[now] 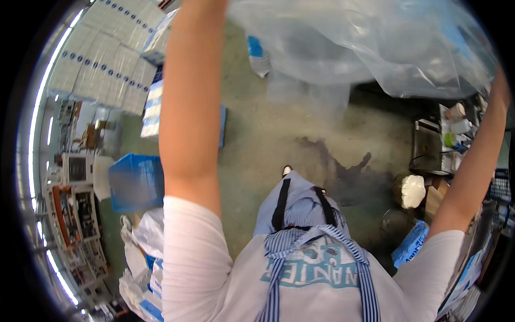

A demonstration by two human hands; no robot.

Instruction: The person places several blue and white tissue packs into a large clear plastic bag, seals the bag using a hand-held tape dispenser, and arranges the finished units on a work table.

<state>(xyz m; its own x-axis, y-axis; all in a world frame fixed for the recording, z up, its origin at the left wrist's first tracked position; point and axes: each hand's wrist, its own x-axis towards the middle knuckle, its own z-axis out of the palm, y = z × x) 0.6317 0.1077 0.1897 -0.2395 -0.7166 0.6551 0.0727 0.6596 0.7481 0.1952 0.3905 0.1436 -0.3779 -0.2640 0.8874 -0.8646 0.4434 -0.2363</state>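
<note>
Both my arms are raised and stretched forward. My left forearm (193, 91) runs out past the top edge, so the left hand lies outside the picture. At the right, my right forearm (475, 155) reaches to the dark rim, where its hand is cut off. A large clear plastic sheet or bag (343, 51) spreads across the top between the two arms, creased and hanging above the floor. Its right side comes close to my right wrist; whether either hand grips it is hidden.
Wrapped white cartons (102, 64) are stacked at the far left, with a blue crate (134, 185) and plastic bags (147, 236) nearer. On the right stand a cluttered rack (429, 142), a white lump (412, 191) and a blue package (410, 244). A dark stain (354, 174) marks the floor.
</note>
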